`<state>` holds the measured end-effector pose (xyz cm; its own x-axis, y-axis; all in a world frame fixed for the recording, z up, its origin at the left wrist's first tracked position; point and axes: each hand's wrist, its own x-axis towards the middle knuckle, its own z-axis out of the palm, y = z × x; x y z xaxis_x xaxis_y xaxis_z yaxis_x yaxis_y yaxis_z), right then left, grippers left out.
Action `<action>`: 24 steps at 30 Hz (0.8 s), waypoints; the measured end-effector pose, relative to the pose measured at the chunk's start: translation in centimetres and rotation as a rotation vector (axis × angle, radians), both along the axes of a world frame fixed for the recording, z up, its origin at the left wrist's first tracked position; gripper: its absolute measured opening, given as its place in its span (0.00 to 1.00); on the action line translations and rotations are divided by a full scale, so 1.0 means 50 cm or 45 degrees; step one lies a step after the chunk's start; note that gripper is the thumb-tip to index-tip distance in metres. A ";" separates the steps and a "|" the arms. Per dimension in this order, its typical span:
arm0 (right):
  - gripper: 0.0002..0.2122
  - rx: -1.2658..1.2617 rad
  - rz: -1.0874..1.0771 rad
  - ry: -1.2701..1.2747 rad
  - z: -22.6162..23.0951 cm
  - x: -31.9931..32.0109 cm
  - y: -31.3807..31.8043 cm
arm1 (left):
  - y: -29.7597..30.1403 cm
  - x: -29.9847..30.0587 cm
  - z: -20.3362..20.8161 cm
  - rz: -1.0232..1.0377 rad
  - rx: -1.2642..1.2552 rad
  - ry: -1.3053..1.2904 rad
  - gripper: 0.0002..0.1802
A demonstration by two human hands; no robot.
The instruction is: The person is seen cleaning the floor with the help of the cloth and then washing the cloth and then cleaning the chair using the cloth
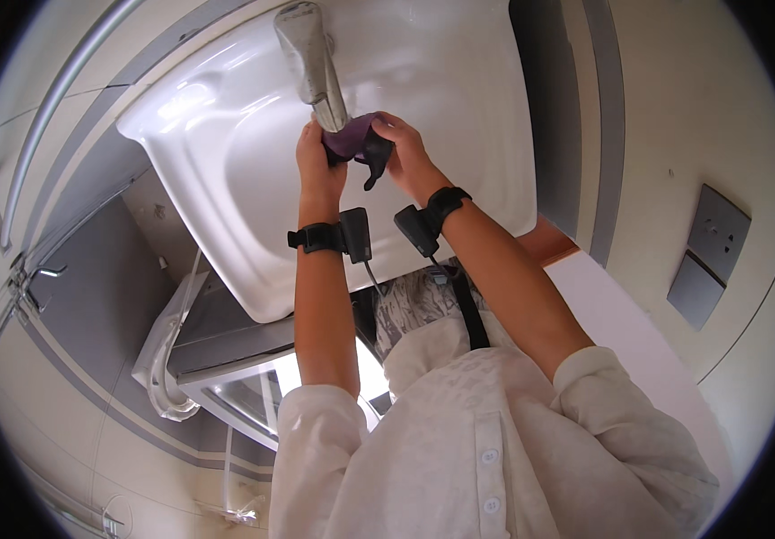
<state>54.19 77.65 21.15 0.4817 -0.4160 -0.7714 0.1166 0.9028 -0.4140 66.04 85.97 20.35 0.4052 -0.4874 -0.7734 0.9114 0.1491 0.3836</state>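
Both my hands are held out over the white sink, right under the spout of the metal faucet. Between them is a dark purple cloth, bunched, with a darker flap hanging down toward me. My left hand grips its left side, the thumb along the edge and most fingers hidden behind. My right hand pinches the right side, its thumb on top near the spout. Whether water is running onto the cloth I cannot make out.
Each wrist wears a black strap with a small box and cable. A metal towel rail runs along the left wall. Grey wall sockets are on the right. A white-framed glass panel stands at lower left.
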 end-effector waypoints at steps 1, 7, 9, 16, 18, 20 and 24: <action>0.19 0.013 -0.010 0.005 0.003 -0.004 0.005 | 0.003 0.005 0.004 -0.010 0.013 0.005 0.14; 0.16 -0.639 0.490 0.266 -0.035 -0.033 -0.007 | 0.030 0.021 0.025 -0.044 0.002 0.206 0.17; 0.15 -0.377 0.366 0.266 -0.035 -0.031 -0.008 | 0.039 0.007 0.054 -0.023 -0.001 0.227 0.17; 0.15 0.443 -0.783 -0.439 -0.061 0.032 -0.002 | 0.078 0.008 0.089 -0.334 -0.100 0.099 0.15; 0.15 0.464 -0.878 -0.498 -0.060 0.033 -0.015 | 0.088 0.013 0.080 -0.391 -0.073 0.058 0.15; 0.18 0.607 -0.912 -0.345 -0.012 0.060 -0.011 | 0.115 0.026 0.075 -0.349 0.081 -0.156 0.13; 0.20 0.336 -0.333 -0.093 -0.058 0.057 -0.042 | 0.065 0.019 0.038 -0.395 0.061 -0.316 0.13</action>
<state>57.04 75.55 18.25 0.4429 -0.3236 -0.8361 0.3776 0.9132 -0.1533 67.00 89.23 22.24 0.4217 -0.5817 -0.6955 0.7892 -0.1423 0.5975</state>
